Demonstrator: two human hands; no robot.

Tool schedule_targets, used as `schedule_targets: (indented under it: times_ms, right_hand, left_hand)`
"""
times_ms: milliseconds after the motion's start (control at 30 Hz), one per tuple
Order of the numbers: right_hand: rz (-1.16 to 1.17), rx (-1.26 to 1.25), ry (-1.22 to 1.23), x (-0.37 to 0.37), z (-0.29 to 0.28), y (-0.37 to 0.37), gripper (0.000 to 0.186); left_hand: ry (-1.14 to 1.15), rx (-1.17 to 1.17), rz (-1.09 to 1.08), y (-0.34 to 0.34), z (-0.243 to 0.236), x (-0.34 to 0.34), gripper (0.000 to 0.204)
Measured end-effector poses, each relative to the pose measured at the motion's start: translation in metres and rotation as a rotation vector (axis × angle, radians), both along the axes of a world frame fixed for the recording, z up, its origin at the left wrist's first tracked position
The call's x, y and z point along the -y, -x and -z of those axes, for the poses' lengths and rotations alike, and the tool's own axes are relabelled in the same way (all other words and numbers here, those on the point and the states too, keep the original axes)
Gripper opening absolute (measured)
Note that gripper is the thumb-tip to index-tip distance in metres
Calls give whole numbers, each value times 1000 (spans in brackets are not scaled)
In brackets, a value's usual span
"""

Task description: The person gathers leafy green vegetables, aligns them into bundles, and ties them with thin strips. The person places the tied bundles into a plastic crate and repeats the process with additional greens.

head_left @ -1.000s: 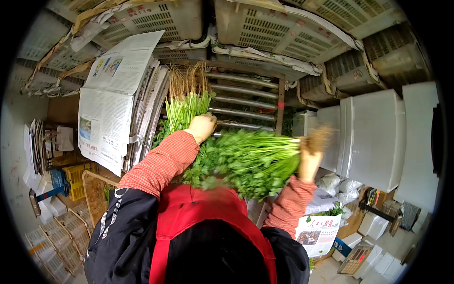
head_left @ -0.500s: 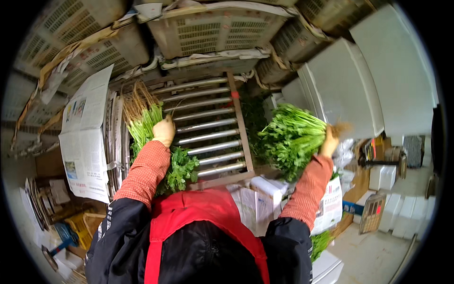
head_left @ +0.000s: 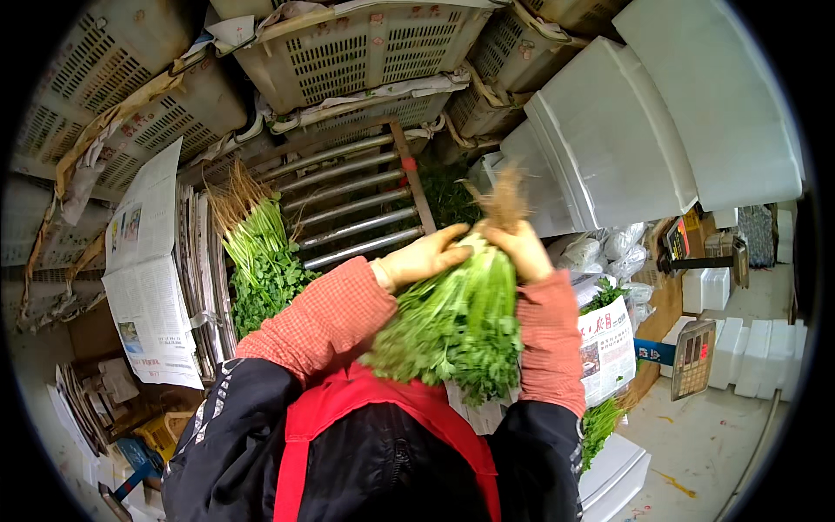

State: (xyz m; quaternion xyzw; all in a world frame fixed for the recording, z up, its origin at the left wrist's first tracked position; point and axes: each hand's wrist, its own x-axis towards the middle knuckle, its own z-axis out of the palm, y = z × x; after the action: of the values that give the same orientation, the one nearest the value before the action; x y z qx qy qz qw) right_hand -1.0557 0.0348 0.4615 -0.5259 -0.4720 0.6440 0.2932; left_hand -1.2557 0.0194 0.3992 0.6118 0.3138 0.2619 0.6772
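Observation:
Above my lap is a bunch of leafy greens (head_left: 465, 317) with long pale stems. Its leaves point toward me and its brown roots stick up at the far end. My right hand (head_left: 519, 250) is closed around the stems just below the roots. From the other side, my left hand (head_left: 424, 258) pinches at the same stems with thumb and fingers. Another bunch of rooted greens (head_left: 261, 248) lies at the left on a rack of metal rollers (head_left: 352, 198), roots away from me. No hand is on that bunch.
A stack of folded newspapers (head_left: 152, 270) stands left of the rack. Slotted plastic crates (head_left: 374, 52) line the far side, and white foam boxes (head_left: 613, 130) are piled at the right. Nearer on the right are a newspaper-covered bundle (head_left: 606, 348) and a scale (head_left: 693, 358).
My right hand has brought its bunch inward from the right, turning the roots away from me. My left hand has let go of the bunch on the rack and moved right to the held one.

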Motion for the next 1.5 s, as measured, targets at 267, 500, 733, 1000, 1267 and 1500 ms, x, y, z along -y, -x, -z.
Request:
schedule_targets:
  times_ms: [267, 500, 733, 1000, 1267, 1500]
  right_hand:
    - [161, 314, -5, -34, 236, 119, 29]
    - [119, 531, -221, 4, 193, 104, 51]
    - [241, 703, -264, 48, 183, 77, 39]
    - [290, 777, -247, 68, 180, 72, 35]
    - [291, 845, -194, 81, 182, 79, 41]
    - [400, 417, -60, 61, 215, 66, 35]
  left_hand:
    - [147, -786, -218, 58, 110, 34, 91]
    - [56, -1090, -417, 42, 102, 42, 72]
    - [18, -1111, -436, 35, 99, 38, 72]
    - [-70, -1136, -401, 36, 105, 38, 73]
    - [-26, -1115, -374, 39, 108, 36, 75]
    - [-31, -1105, -352, 39, 107, 37, 74]
